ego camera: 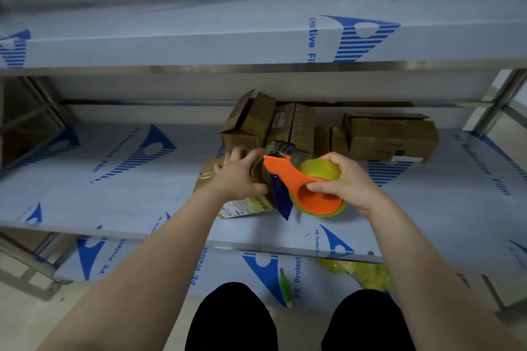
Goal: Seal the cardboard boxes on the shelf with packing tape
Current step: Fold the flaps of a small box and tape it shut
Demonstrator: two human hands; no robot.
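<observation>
- The left grip (239, 177) clamps over the front box (206, 177) near the shelf's (114, 194) six o'clock edge, likely steadying it for taping; its seam is hidden beneath.
- The tape dispenser (285, 174) noses toward eleven o'clock onto that box; its cutter is blurred.
- The right grip (348, 182) clasps the dispenser's roll, ready to pull.
- The rear boxes (390, 137) wait from twelve to two o'clock, one with its flaps open.

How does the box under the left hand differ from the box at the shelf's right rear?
The held box sits near the shelf's front, gripped by the left hand, with the tape dispenser at it; the rear box lies farther back, untouched. Both are brown cardboard.
</observation>
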